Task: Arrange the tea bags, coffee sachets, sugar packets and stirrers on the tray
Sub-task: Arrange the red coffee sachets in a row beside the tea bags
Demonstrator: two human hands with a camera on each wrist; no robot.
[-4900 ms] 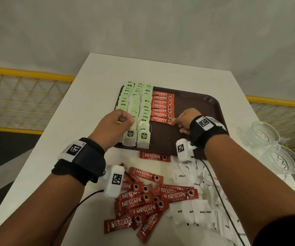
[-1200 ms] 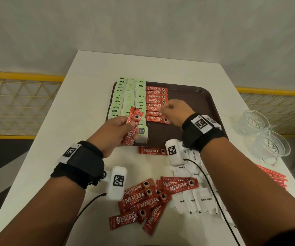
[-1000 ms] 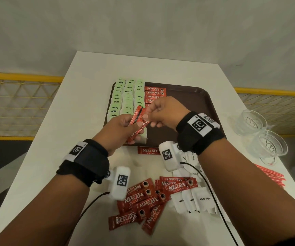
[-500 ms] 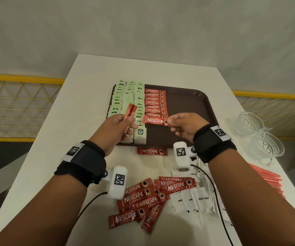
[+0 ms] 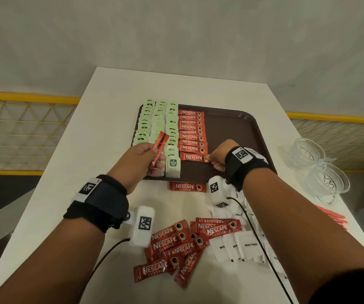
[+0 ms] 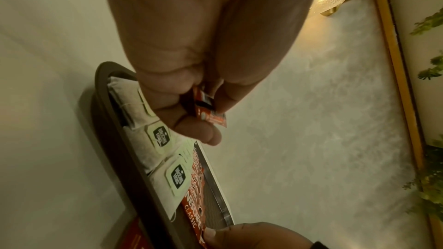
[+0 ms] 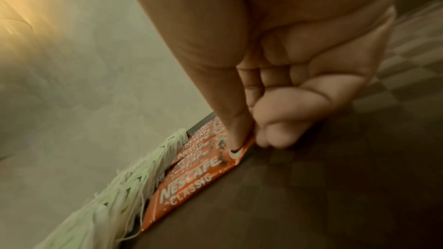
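Observation:
A brown tray [image 5: 231,128] holds three columns of green-tagged tea bags [image 5: 159,126] and one column of red coffee sachets [image 5: 191,130]. My right hand [image 5: 211,160] pinches the right end of the nearest sachet [image 5: 192,157], which lies flat at the column's near end. In the right wrist view the thumb [image 7: 236,149] presses on that sachet [image 7: 191,181] with the other fingers curled beside it. My left hand [image 5: 157,160] holds a red coffee sachet [image 5: 159,148] upright over the tea bags. The same held sachet [image 6: 210,115] shows in the left wrist view.
One loose sachet [image 5: 186,187] lies on the white table just before the tray. A pile of sachets [image 5: 176,244] and white sugar packets [image 5: 242,244] lie nearer me. Red stirrers [image 5: 332,218] and two glass bowls [image 5: 321,170] sit at the right edge.
My right hand took a sachet from my left hand, carried it right and laid it at the near end of the tray's sachet column. My left hand still holds a sachet.

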